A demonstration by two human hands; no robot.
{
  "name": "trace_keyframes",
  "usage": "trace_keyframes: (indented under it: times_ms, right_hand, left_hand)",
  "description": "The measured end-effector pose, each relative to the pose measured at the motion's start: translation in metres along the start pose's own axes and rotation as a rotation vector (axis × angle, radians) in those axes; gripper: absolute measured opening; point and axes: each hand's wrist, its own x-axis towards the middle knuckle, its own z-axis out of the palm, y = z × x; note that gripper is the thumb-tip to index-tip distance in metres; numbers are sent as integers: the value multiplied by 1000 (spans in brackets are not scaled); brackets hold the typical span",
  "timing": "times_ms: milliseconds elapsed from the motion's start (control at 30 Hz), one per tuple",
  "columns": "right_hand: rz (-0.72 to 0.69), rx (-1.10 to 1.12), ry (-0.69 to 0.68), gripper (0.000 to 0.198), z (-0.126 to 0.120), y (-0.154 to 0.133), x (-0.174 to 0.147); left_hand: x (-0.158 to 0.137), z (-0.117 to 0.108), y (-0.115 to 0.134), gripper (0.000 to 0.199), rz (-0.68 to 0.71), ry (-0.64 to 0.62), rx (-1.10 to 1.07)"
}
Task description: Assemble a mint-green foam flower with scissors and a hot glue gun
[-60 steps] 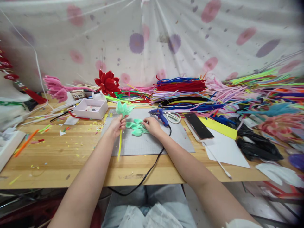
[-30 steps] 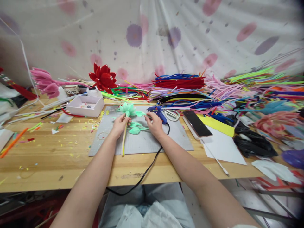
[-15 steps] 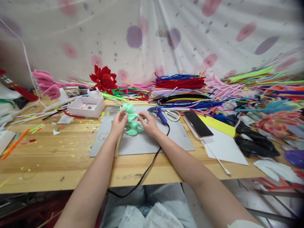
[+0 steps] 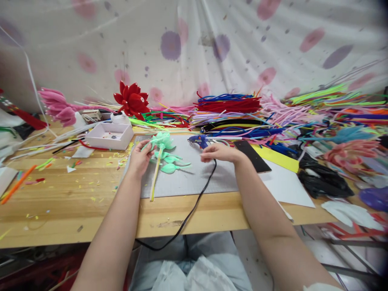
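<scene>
My left hand (image 4: 142, 155) is closed on a mint-green fuzzy flower (image 4: 163, 140), pinching its petals from the left side. A pale yellow stem (image 4: 156, 173) runs down from the flower toward the near edge of the grey board (image 4: 182, 188). Mint-green leaves (image 4: 169, 167) with thin stalks lie on the board just right of the stem. Over the handle of a blue glue gun (image 4: 198, 140) is my right hand (image 4: 221, 152), palm down and fingers bent. It hides the handle, so whether the fingers grip it is unclear.
A black cord (image 4: 194, 210) drops from the glue gun over the table's front edge. Right of the board lie a phone (image 4: 253, 157), a yellow sheet (image 4: 277, 157) and a black bag (image 4: 324, 182). A white box (image 4: 110, 137), a red flower (image 4: 131, 101) and bundled pipe cleaners (image 4: 230, 106) stand behind.
My right hand has left the green flower and moved right, to the glue gun. My left hand has shifted slightly left with the flower, whose stem now shows in front.
</scene>
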Motion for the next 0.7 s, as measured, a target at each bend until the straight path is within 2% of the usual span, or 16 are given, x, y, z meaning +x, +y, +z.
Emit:
trace_keyframes:
  times_ms: [33, 100, 167, 233, 333, 467, 533, 633, 700]
  right_hand:
    - [84, -46, 13, 41, -5, 5, -4]
    - [209, -197, 276, 42, -7, 16, -4]
    - [249, -276, 596, 43, 1, 26, 6]
    - [208, -246, 698, 48, 13, 35, 20]
    - [88, -152, 733, 43, 30, 43, 40]
    - [128, 21, 845, 34, 38, 47, 50]
    - [86, 193, 867, 36, 38, 44, 48]
    - [-29, 490, 764, 39, 41, 32, 38]
    - [-54, 539, 621, 39, 46, 22, 31]
  left_hand:
    - [0, 0, -1, 25, 0, -19, -7]
    - [-2, 2, -4, 27, 1, -69, 4]
    - [-5, 5, -8, 28, 3, -112, 34]
    - [-8, 7, -11, 30, 7, -140, 72]
    - [-11, 8, -13, 32, 12, -158, 129]
    - [-13, 8, -12, 33, -2, -151, 219]
    - [-13, 9, -11, 33, 4, -131, 259]
    - [-13, 10, -12, 30, 43, -81, 304]
    - [-13, 11, -13, 26, 76, -48, 327]
